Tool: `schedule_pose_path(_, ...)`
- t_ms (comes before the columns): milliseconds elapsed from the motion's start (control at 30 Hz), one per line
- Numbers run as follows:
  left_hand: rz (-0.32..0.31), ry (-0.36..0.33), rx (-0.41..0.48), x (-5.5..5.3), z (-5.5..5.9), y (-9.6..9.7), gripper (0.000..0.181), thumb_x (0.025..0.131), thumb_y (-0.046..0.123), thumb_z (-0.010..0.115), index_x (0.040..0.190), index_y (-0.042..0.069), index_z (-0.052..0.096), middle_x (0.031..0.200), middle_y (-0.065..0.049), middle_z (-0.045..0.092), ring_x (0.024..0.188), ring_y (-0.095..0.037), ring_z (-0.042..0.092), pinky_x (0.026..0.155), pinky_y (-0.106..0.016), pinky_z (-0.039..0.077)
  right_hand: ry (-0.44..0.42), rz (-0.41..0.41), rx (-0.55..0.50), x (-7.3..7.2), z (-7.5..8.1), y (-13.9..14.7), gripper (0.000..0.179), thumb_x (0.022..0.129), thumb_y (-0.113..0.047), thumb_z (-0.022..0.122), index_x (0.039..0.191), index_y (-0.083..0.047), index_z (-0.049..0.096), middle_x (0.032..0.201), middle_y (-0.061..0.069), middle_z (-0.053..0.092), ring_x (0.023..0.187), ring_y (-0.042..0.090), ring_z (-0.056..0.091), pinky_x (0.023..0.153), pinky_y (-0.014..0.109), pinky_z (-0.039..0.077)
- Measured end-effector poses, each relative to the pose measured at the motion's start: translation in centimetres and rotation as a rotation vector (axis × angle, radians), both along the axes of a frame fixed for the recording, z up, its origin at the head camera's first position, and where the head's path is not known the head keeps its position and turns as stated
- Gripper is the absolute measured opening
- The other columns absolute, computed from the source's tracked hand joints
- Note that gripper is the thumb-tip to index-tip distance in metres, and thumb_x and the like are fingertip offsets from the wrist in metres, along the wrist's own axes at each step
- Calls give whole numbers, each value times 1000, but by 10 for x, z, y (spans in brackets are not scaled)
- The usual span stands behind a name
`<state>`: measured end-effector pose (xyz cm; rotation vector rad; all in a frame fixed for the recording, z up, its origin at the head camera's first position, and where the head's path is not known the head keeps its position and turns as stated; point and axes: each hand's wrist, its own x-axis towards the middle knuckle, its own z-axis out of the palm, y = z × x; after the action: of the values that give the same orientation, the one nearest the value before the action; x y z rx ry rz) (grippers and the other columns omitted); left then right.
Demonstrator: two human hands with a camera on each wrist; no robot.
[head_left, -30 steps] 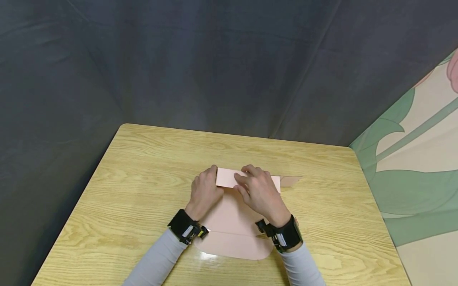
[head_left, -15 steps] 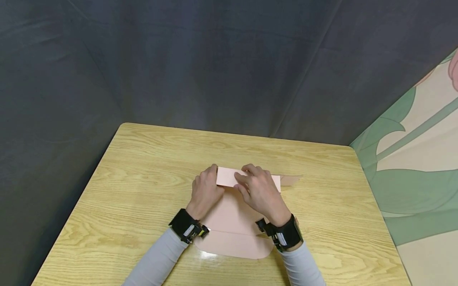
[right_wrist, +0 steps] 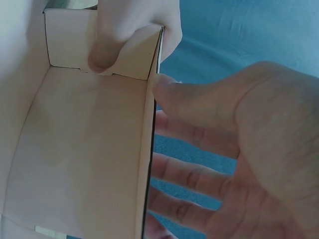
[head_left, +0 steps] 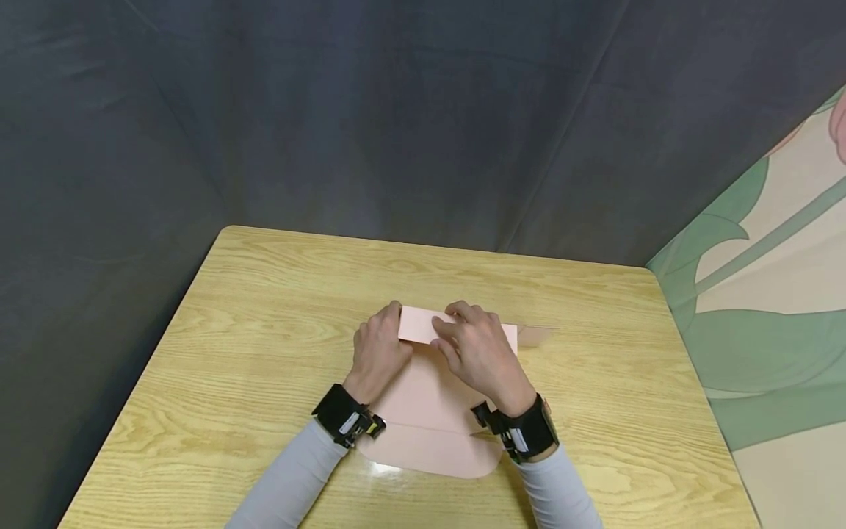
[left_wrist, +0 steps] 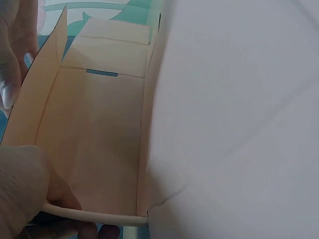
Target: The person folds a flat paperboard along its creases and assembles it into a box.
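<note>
A pale pink cardboard box, partly folded up, lies at the table's middle with its narrow side panel in the head view. Its broad lid panel spreads towards the person. My left hand grips the left end wall; in the right wrist view its thumb is inside the wall, over the fold. My right hand rests on the long side; thumb tip and fairly straight fingers touch the wall's outer face. In the left wrist view the box floor shows, with a slot by the far end flap.
A wood-grain table surrounds the box. Behind it hangs a dark curtain, and a leaf-patterned cloth hangs at the right. A side flap sticks out at the box's right end. Black camera bands sit on the wrists.
Both hands keep their places on the box. The flap at the box's right end has shifted very slightly; little else differs.
</note>
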<state>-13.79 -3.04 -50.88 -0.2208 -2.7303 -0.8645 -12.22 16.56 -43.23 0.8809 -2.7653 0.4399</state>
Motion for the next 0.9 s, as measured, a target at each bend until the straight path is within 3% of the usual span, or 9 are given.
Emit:
schedule_pose_path(233, 22, 12, -17, 3, -2, 0, 32, 71, 2, 83, 95, 8, 62, 76, -7, 67, 58, -25, 63, 45, -33, 43, -6, -6, 7, 2, -1, 0, 26, 95, -24, 84, 118, -12, 82, 124, 17, 72, 103, 36, 71, 88, 61, 58)
schedule_pose_path(600, 37, 46, 12, -1, -8, 4, 36, 67, 7, 87, 95, 10, 64, 75, -6, 68, 55, -22, 60, 44, -31, 38, 11, -14, 2, 3, -1, 3, 24, 95, -24, 84, 116, -12, 83, 123, 17, 72, 102, 37, 71, 87, 61, 58)
schedule_pose_path(900, 53, 72, 6, 0, -12, 4, 28, 75, 16, 86, 92, 12, 64, 71, -4, 67, 53, -19, 58, 42, -28, 36, 16, 0, 2, 3, -2, 2, 23, 94, -23, 85, 116, -14, 84, 122, 15, 73, 99, 33, 73, 86, 61, 59)
